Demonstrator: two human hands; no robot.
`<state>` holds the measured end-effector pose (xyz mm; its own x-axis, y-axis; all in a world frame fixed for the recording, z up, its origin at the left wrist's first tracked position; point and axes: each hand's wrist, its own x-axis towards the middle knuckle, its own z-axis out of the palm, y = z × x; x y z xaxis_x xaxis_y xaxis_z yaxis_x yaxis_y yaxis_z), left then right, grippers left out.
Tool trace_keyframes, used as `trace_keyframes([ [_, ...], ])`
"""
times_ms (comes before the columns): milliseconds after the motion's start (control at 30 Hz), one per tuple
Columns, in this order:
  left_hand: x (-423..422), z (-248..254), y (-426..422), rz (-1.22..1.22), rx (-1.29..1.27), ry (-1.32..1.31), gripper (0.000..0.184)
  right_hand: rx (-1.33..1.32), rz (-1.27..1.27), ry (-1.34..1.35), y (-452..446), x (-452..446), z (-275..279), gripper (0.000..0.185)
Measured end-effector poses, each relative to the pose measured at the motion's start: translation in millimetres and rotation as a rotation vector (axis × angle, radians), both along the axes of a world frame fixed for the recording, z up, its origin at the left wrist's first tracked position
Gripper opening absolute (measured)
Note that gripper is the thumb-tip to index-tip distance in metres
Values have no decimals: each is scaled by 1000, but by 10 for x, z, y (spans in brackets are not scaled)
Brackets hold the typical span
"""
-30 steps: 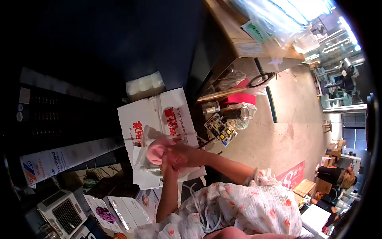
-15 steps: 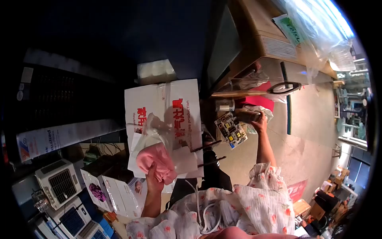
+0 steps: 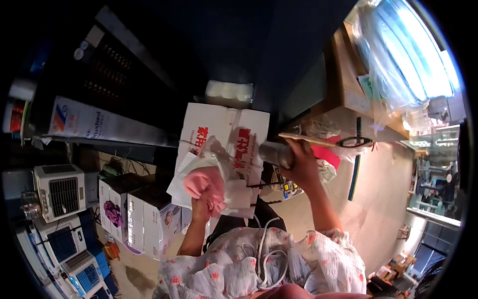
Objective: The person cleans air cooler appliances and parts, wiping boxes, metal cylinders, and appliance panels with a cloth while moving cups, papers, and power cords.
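Note:
My left hand (image 3: 200, 207) is closed on a bunched pink cloth (image 3: 205, 185), over the near left part of a white cardboard box (image 3: 214, 119) with red print. A clear plastic bag (image 3: 214, 152) lies on the box beside the cloth. My right hand (image 3: 302, 167) is wrapped round a dark cylindrical container (image 3: 275, 153), tilted on its side at the box's right edge. Below that hand, a circuit board (image 3: 289, 188) shows in part, mostly hidden by the hand and forearm.
A translucent white pack (image 3: 229, 91) sits behind the box. A wooden cabinet (image 3: 341, 94) stands at the right, with plastic wrap (image 3: 393, 74) on it. At the left are cartons (image 3: 144, 224) and a white cooler unit (image 3: 60, 193). A red cloth (image 3: 326, 155) lies past my right hand.
My right hand has left the pink cloth, taken hold of the dark container and brought it left to the box. My left hand has kept the cloth. The view has shifted.

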<state>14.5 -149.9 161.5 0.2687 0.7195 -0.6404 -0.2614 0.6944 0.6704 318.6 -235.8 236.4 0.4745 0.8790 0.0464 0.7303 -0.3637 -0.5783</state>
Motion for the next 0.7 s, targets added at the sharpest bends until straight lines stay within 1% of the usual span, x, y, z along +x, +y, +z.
trace_keyframes([
  [67, -113, -43, -25, -24, 4, 12, 28, -73, 102, -35, 408, -138, 85, 80],
  [100, -152, -44, -49, 4, 22, 24, 25, -48, 145, -79, 626, -193, -2, 79],
  [133, -212, -16, -79, 14, 13, 62, 26, -122, 130, -73, 795, -266, -12, 80],
  [200, -313, 26, -128, 30, -7, 134, 28, -160, 167, -79, 1054, -357, -148, 84],
  [300, -380, 172, -208, 56, 39, 121, 34, -198, 151, -164, 1240, -433, -297, 95],
  [400, -493, 158, -289, 27, 8, 110, 37, -209, 113, -186, 1248, -446, -252, 99],
  [433, -511, 132, -299, 9, -6, 99, 37, -224, 104, -106, 1236, -437, -191, 99],
  [533, -457, 164, -284, -54, -63, 40, 38, -96, 72, -122, 1087, -420, -78, 98],
  [633, -261, 243, -266, -149, -83, -8, 37, -2, 131, -146, 722, -491, 102, 104],
  [700, -48, 277, -279, -252, -125, -38, 40, -14, 295, 103, 396, -635, 130, 102],
])
